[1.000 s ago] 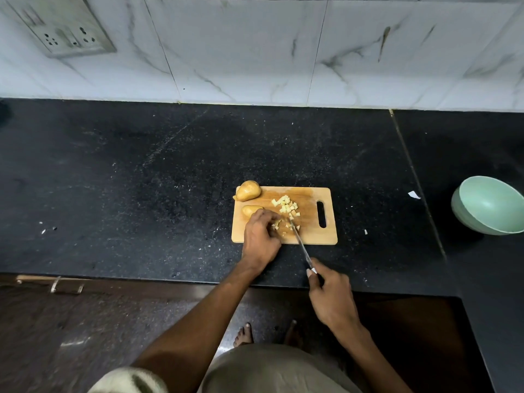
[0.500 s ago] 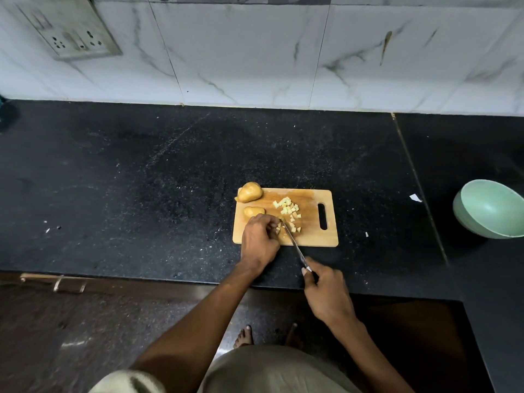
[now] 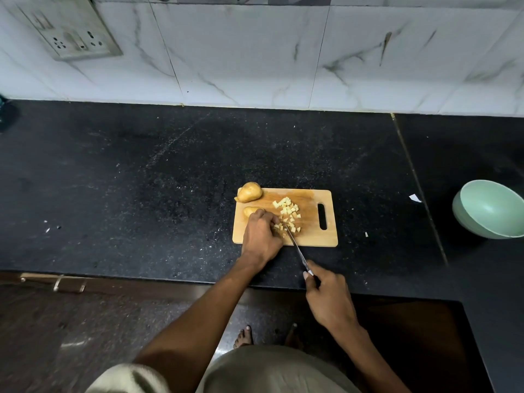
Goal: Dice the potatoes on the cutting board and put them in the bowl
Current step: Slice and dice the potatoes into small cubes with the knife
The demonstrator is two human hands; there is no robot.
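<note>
A wooden cutting board (image 3: 312, 239) lies on the black counter. On its far left corner sits a whole potato (image 3: 249, 192); a second potato (image 3: 250, 211) lies just behind my left hand. Pale potato cubes (image 3: 287, 211) are scattered mid-board. My left hand (image 3: 262, 236) has curled fingers holding down a potato piece, mostly hidden beneath them. My right hand (image 3: 326, 296) grips the handle of a knife (image 3: 296, 246), whose tip meets the board beside my left fingers. A light green bowl (image 3: 490, 212) stands empty at the far right.
The black counter (image 3: 141, 194) ends at a white marble wall with a socket plate (image 3: 76, 32). A paper scrap (image 3: 414, 197) and small white bits (image 3: 366, 234) lie right of the board. The counter's front edge runs just below the board.
The knife has kept working at the piece under my left fingers, its blade shifting slightly. Both hands stay in about the same place; the view has shifted a little.
</note>
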